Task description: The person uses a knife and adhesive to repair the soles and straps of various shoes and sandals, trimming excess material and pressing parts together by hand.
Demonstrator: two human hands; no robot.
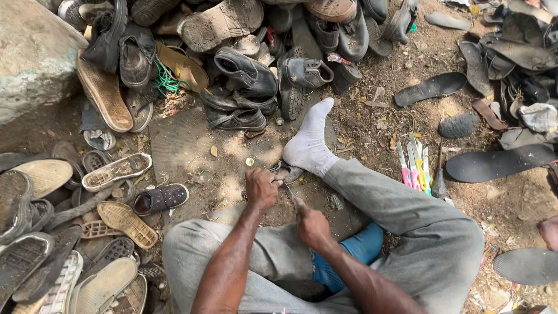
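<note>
I sit on the ground with my legs crossed, a white sock [311, 142] on the foot stretched ahead. My left hand [261, 187] is closed on a dark, worn piece of shoe [289, 171] that lies under that foot. My right hand [311, 224] grips the handle of a thin metal tool [290, 195] whose tip reaches the piece beside my left hand. The piece itself is mostly hidden by my hand and foot.
A heap of old black shoes [244, 75] rises ahead. Loose soles and sandals [116, 171] lie at the left, dark insoles [430, 88] at the right. Several bright-handled knives [414, 166] rest by my right knee. A large stone [32, 55] sits far left.
</note>
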